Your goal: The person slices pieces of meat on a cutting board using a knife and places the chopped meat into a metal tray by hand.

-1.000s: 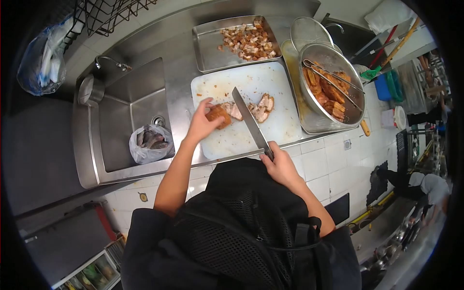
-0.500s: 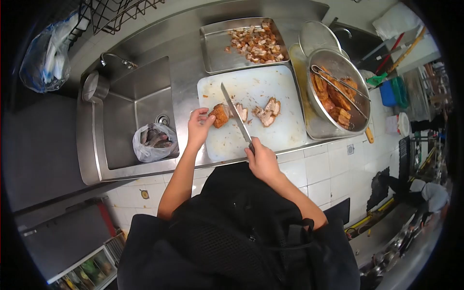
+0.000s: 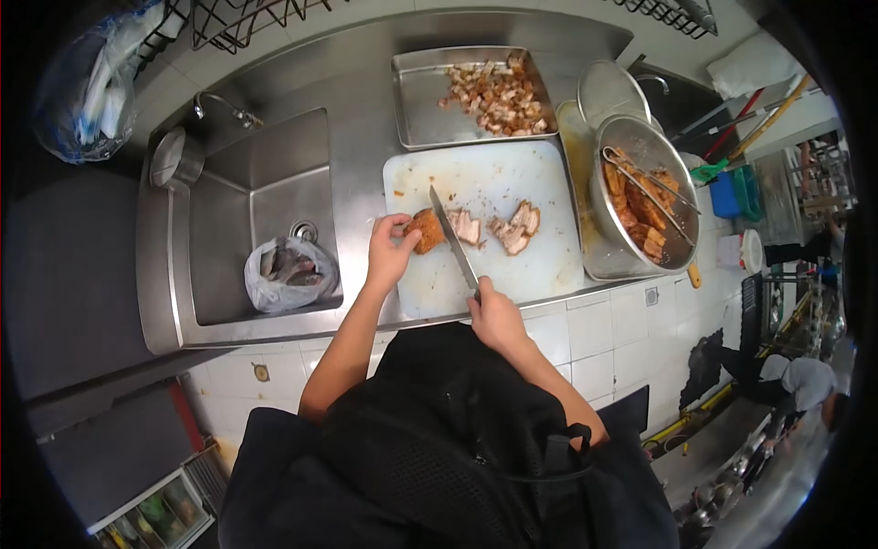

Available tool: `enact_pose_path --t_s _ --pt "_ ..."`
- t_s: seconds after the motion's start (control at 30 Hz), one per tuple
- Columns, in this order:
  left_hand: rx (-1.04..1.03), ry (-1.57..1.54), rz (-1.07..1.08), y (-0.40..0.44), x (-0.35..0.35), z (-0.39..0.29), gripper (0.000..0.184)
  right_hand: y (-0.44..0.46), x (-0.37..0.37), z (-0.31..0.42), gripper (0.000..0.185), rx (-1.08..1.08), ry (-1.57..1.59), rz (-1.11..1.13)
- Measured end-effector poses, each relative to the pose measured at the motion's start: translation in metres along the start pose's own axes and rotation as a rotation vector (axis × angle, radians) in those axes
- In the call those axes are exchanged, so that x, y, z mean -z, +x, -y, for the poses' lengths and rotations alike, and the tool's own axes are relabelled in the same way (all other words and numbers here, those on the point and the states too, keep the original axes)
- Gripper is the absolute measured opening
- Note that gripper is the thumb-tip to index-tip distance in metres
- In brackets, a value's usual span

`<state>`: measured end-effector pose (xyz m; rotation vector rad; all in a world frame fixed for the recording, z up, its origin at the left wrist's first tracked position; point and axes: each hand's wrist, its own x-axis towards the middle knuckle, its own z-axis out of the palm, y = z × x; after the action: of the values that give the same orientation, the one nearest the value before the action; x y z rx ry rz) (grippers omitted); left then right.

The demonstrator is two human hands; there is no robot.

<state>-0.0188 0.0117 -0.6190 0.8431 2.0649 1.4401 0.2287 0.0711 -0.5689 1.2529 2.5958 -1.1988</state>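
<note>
A person in dark clothing works a long steel knife at a kitchen counter, the right hand closed around its dark handle. The left hand grips the end of a browned, crusted chunk of cooked meat between fingers and thumb. The chunk lies directly in front of the left hand, on the left part of a white rectangular plastic cutting board. The blade points away from the right hand, slanting along the chunk's right side; whether its edge touches the board cannot be told.

Just right of the blade, ahead of the right hand, sit pale cut pieces of meat, with a second, brown-edged cluster of slices farther right. Beyond both hands, a shallow rectangular steel tray carries a heap of diced browned meat.

Well to the right of the right hand, a round steel bowl contains reddish-brown strips of meat, metal tongs resting across it. Left of the left hand, a translucent white plastic bag with dark contents stands in a steel sink.
</note>
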Motion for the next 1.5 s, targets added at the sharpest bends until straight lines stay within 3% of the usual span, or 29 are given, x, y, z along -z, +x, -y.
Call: enact_pose_path --t_s 0.23,0.37,0.43,0.57,0.63,0.8,0.87,1.07,1.13,1.2,1.3,1.47,1.5 --pt "0.052 0.004 0.115 0.003 0.015 -0.001 0.039 -0.012 0.03 -0.021 0.028 -0.069 0.017 -0.137" --pt "0.042 0.09 0.169 0.005 0.011 0.0 0.039 -0.026 0.047 -0.011 0.028 0.005 0.076 -0.166" --pt "-0.297 0.272 0.073 -0.014 0.002 -0.009 0.04 -0.03 0.045 -0.016 0.028 0.049 0.109 -0.139" --pt "-0.389 0.415 -0.04 -0.069 -0.029 -0.021 0.049 -0.026 0.029 -0.057 0.028 0.092 0.099 -0.052" --pt "-0.409 0.38 -0.147 -0.08 -0.035 -0.019 0.059 -0.03 0.036 -0.053 0.03 -0.002 0.098 -0.007" --pt "-0.26 0.321 -0.176 -0.073 -0.01 -0.022 0.066 -0.026 0.033 -0.06 0.031 0.051 0.082 0.02" --pt "0.028 0.257 -0.087 -0.073 -0.01 -0.031 0.063 -0.023 0.037 -0.063 0.032 0.065 0.069 0.01" --pt "0.144 0.048 -0.233 -0.049 -0.046 -0.007 0.04 -0.023 0.039 -0.062 0.032 0.047 0.123 0.028" --pt "0.099 0.061 -0.23 -0.037 -0.05 -0.013 0.034 -0.025 0.045 -0.056 0.033 0.04 0.099 0.078" --pt "0.0 0.132 -0.009 -0.026 -0.054 -0.02 0.03 -0.028 0.047 -0.062 0.033 0.048 0.129 0.092" --pt "0.07 0.198 0.168 -0.008 -0.05 -0.033 0.037 -0.052 0.065 -0.066 0.034 0.009 0.168 0.102" --pt "0.138 0.123 0.15 -0.017 -0.049 -0.026 0.057 -0.076 0.095 -0.073 0.034 0.062 0.183 -0.05" --pt "0.123 0.053 0.041 -0.025 -0.051 -0.027 0.057 -0.079 0.109 -0.065 0.032 0.068 0.145 -0.007"
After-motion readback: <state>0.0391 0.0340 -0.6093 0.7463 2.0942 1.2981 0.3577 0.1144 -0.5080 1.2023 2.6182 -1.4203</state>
